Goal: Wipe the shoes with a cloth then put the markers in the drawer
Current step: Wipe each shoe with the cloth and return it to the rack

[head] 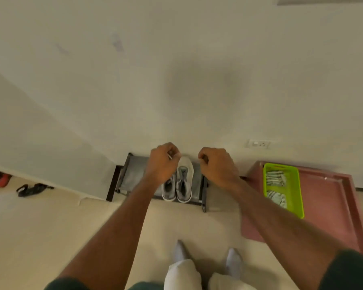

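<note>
Grey-and-white fabric trainers (180,181) sit as a pair on the low black shoe rack (132,174) against the wall, long axes running from the person toward the wall, toes to the wall, heels nearest. They look light and soft-sided; the firmer heel seems the best place to steady one. Left hand (162,162) is curled, pinching something small and pale above them; right hand (217,165) is curled, apparently holding nothing. No cloth shows clearly.

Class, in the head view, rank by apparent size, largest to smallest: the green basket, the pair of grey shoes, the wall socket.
1. Green basket
2. Pair of grey shoes, partly hidden by the left hand, so a close second
3. Wall socket
</note>
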`<state>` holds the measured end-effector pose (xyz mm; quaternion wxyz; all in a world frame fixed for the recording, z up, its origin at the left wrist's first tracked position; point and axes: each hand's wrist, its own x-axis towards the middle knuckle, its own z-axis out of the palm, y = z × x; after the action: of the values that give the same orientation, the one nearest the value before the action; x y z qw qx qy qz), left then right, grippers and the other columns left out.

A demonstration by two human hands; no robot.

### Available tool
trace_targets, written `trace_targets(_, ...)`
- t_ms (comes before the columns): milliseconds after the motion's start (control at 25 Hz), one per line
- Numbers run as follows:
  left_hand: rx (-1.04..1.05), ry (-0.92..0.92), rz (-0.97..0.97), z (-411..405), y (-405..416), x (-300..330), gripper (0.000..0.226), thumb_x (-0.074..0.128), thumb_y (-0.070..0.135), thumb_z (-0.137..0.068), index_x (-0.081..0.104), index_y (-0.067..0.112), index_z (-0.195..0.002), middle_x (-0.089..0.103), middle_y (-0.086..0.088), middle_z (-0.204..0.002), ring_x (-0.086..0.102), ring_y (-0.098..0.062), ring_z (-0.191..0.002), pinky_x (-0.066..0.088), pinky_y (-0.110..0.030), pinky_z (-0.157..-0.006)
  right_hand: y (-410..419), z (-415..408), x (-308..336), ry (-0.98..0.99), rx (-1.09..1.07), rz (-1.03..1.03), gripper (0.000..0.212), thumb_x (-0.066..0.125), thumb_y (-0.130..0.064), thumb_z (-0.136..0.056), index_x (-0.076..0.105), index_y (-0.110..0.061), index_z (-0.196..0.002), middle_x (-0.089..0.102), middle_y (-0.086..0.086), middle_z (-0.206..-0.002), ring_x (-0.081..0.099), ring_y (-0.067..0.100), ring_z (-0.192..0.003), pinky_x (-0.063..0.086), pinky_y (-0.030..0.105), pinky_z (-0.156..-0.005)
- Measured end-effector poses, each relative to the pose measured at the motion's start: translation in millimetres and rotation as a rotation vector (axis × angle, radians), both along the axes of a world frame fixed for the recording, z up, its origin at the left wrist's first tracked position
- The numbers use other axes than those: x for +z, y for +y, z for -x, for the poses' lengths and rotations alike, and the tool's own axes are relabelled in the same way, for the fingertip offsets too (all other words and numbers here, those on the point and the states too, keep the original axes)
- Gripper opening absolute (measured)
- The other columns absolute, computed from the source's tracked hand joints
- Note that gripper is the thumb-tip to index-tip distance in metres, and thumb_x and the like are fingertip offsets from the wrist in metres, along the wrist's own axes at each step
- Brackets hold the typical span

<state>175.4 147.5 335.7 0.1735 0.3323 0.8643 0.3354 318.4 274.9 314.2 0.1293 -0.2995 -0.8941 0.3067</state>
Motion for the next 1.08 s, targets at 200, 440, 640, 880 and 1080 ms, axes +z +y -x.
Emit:
trace_targets(200, 0.127, -0.203, 0.142, -22.3, -42.4, -140.3, 0.013, 0.067, 0.011, -0.088, 0.066, 0.020, -0.078, 0.066, 0.006, -0.072, 0.063, -0.016, -0.070, 0.049, -0.026, -0.063, -37.9, -7.9, -134.8, -0.107, -0.027, 0.146, 0.005, 0.063, -0.018, -0.084, 0.067, -0.019, -0.080, 0.068, -0.002, -0.071, 0.064, 0.021, -0.065, 0.054, 0.036, -0.058)
trace_targets(440, 0.229, -0.431, 0.294, -42.9, -62.1, -327.5, 0.041, 0.073, 0.019, -0.090, 0.057, 0.014, -0.127, 0.064, -0.005, -0.122, 0.063, -0.023, -0.112, 0.052, -0.033, -0.092, -54.0, 26.4, -306.6, -0.174, -0.080, 0.304, 0.009, 0.063, -0.023, -0.088, 0.064, -0.022, -0.078, 0.067, -0.005, -0.075, 0.064, 0.017, -0.070, 0.057, 0.040, -0.062)
trace_targets(640, 0.252, -0.458, 0.190, -57.0, -56.8, -445.4, 0.072, 0.077, 0.018, -0.087, 0.039, 0.019, -0.147, 0.052, -0.003, -0.145, 0.048, -0.022, -0.136, 0.040, -0.031, -0.111, -53.3, 59.6, -413.0, -0.170, -0.211, 0.370, 0.022, 0.070, -0.037, -0.088, 0.061, -0.021, -0.100, 0.066, 0.002, -0.096, 0.062, 0.019, -0.085, 0.057, 0.036, -0.074)
trace_targets(880, 0.338, -0.224, -0.055, -73.1, -48.7, -503.6, 0.080, 0.086, 0.017, -0.078, 0.038, 0.017, -0.142, 0.048, -0.003, -0.136, 0.050, -0.016, -0.123, 0.048, -0.035, -0.106, -43.2, 77.6, -461.7, -0.164, -0.285, 0.349, 0.050, 0.072, -0.038, -0.078, 0.057, -0.014, -0.119, 0.067, 0.010, -0.109, 0.066, 0.032, -0.101, 0.055, 0.035, -0.076)
trace_targets(1080, 0.224, -0.062, -0.189, -98.2, -50.5, -513.1, 0.092, 0.089, 0.027, -0.073, 0.033, 0.023, -0.146, 0.057, 0.001, -0.136, 0.055, -0.019, -0.127, 0.051, -0.041, -0.105, -44.5, 35.6, -462.4, 0.031, -0.330, 0.252, 0.037, 0.065, -0.032, -0.083, 0.060, -0.017, -0.116, 0.067, 0.009, -0.101, 0.066, 0.029, -0.093, 0.058, 0.036, -0.075)
